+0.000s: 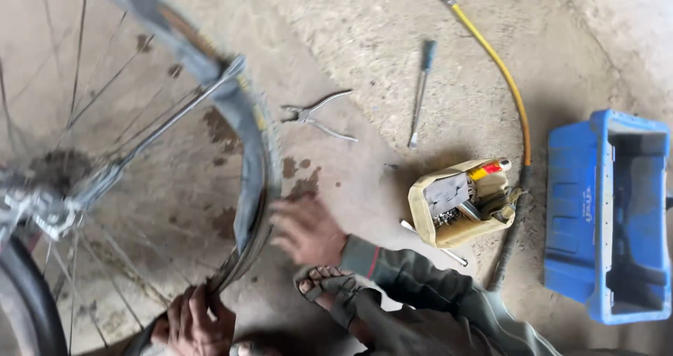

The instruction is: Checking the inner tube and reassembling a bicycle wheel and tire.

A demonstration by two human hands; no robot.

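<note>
Concrete floor (392, 40) underfoot, left hand (193, 321) apparently pinching the tyre (245, 153), right hand (308, 230) with fingers spread flat against it, risks skin nipped at the rim.

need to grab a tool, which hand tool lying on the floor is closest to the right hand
The pliers, jaws open, just beyond the right hand by the tyre. The screwdriver lies farther off.

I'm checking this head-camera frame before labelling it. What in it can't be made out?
- Left hand: lower part cut off by the bottom edge; its fingers close on the tyre, grip partly hidden.
- Right hand: fingertips blurred against the rim; contact unclear.
- Wheel hub: motion blur smears its parts.
- Tan box: small contents too tiny to identify.
- Blue crate: inside in shadow.
- Yellow hose: lower end hidden behind the box.
</note>
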